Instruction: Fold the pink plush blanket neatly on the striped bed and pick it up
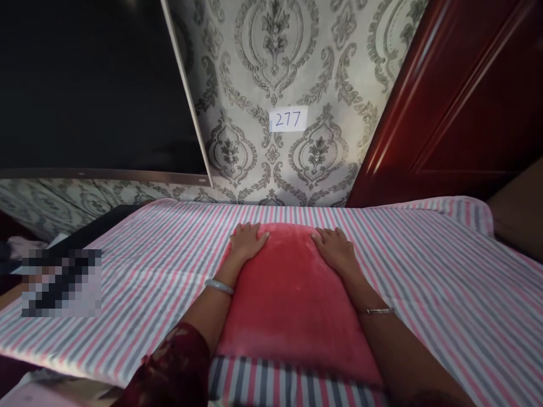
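A red, soft-looking folded cloth (pixel 292 294) lies flat on a striped sheet (pixel 161 282) in front of me. My left hand (pixel 246 242) rests on its far left corner, fingers spread and pointing away from me. On the far right corner lies my right hand (pixel 336 247), palm down with its fingers apart. Both hands press lightly on the cloth's edges and hold nothing. The cloth's near edge runs just above a strip of the striped sheet. Whether the red piece is a towel or a blanket I cannot tell.
A large dark television screen (pixel 93 85) stands at the back left before patterned wallpaper (pixel 275 62). A paper label (pixel 288 118) reading 277 is stuck there. A dark red wooden panel (pixel 458 96) rises at the right. A blurred patch (pixel 61 282) covers something at the left.
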`<state>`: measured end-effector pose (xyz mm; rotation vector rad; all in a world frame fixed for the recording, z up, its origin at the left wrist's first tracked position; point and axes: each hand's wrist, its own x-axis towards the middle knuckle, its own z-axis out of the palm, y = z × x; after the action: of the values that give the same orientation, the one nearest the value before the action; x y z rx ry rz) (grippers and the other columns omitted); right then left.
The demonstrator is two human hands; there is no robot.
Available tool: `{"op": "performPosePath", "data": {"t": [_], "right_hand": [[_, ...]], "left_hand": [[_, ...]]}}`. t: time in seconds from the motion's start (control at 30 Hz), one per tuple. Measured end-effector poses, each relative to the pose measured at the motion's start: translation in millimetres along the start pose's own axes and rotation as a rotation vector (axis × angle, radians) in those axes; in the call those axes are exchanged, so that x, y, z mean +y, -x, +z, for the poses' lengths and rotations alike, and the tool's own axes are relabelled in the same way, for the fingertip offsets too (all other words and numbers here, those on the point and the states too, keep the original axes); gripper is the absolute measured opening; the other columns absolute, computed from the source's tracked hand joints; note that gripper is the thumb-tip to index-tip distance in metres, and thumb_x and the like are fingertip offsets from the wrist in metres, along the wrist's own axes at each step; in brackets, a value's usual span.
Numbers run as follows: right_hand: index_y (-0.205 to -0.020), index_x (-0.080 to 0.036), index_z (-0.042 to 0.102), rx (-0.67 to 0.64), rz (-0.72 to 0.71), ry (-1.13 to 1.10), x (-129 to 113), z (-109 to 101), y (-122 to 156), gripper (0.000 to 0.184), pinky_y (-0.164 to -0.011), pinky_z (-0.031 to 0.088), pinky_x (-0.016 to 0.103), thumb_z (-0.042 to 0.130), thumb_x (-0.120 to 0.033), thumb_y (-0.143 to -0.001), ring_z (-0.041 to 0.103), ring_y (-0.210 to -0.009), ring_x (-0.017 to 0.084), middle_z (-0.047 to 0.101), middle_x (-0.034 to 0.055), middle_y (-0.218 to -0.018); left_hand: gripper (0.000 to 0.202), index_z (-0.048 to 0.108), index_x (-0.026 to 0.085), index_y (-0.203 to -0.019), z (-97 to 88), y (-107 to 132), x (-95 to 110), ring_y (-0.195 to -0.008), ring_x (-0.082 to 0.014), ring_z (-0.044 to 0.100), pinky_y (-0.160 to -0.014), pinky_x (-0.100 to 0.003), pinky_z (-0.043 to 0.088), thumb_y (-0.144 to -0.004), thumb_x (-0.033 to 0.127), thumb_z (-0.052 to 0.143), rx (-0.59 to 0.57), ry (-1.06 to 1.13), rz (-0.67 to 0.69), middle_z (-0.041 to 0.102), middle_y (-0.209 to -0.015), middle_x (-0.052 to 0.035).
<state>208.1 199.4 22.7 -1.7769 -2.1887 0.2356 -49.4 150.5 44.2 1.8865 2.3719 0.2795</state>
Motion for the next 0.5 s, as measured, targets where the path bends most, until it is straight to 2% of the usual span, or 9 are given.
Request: {"op": "performPosePath", "data": {"t": [0.13,0.37,0.5], "right_hand": [[-0.148,-0.027,0.055,-0.003,0.007,-0.01,-0.3,-0.7,-1.2,0.058,-0.11,0.04,0.063,0.024,-0.052,-0.106,0.033,-0.148,0.037,0.052,0.0088,-0.155],[-0.145,-0.026,0.058,0.03,-0.027,0.008,-1.5,-3.5,2.0,0.056,-0.108,0.041,0.063,0.026,-0.05,-0.105,0.039,-0.142,0.036,0.057,0.0108,-0.148],[-0.155,-0.023,0.046,-0.036,-0.012,-0.011,0.7,-18.9,0.5,0.059,-0.112,0.037,0.063,0.024,-0.047,-0.106,0.031,-0.148,0.037,0.046,0.0116,-0.159]], "left_hand": [[0.068,0.043,0.029,-0.156,-0.6,-2.2,-1.1,-0.152,-0.0406,0.028,-0.112,-0.062,0.038,-0.1,0.063,0.026,-0.021,0.013,-0.029,0.04,-0.164,-0.0111],[0.071,0.04,0.029,-0.158,-1.3,-2.1,-0.6,-0.153,-0.0385,0.029,-0.115,-0.06,0.037,-0.099,0.064,0.024,-0.029,0.018,-0.027,0.037,-0.166,-0.0092],[0.077,0.024,0.026,-0.165,-16.3,-2.6,0.5,-0.157,-0.0365,0.02,-0.121,-0.061,0.027,-0.098,0.064,0.021,-0.086,0.068,-0.04,0.024,-0.172,-0.0085]]}}
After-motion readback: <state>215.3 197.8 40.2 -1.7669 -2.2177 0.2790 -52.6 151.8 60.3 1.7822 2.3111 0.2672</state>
